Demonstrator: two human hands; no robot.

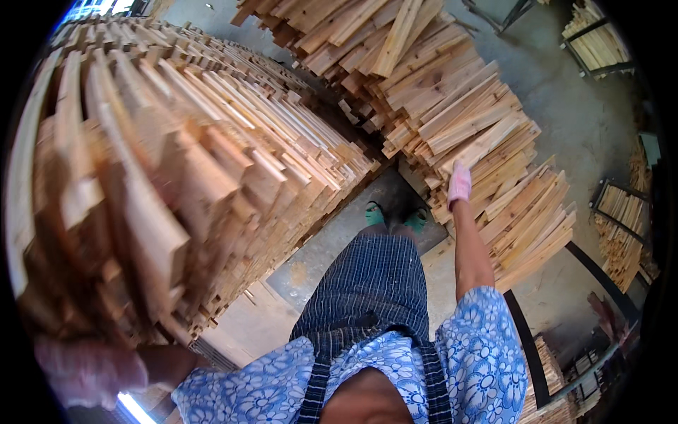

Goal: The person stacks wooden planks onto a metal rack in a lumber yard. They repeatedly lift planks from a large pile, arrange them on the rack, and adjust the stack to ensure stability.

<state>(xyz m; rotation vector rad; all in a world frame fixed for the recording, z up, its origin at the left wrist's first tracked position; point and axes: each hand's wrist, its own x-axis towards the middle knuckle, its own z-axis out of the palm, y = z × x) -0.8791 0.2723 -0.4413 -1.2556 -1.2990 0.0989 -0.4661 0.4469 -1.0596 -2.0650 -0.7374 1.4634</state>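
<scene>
Blue-and-white floral cotton covers the wearer's shirt (480, 346), and over it hangs a navy apron (364, 290) with thin pale stripes in a coarse weave. At lower left, the left hand (92, 371), in a pinkish glove, is smeared by motion; I cannot tell whether its fingers are spread or pressed together. Beside it rises a tall left stack (169, 166) of sawn, squared lumber, cut ends facing the wearer, its nearest pieces blurred.

Green sandals (374, 213) stand on a dark, smooth floor plate (387, 189). Just beyond and to the right, the right hand (460, 185), also in a pink glove, reaches forward, fingers against the near end of a pale board (489, 139). Whether they pinch it is unclear. This board lies on top of the right pile (459, 85), its long axis running away from the hand, forward and rightward; of the 2 hands, the right is far nearer. Knots and reddish grain mark the pile's rough, straight-edged timbers.

Farther off, across grey concrete (558, 85), dark metal racks hold more pale sticks (621, 215).
</scene>
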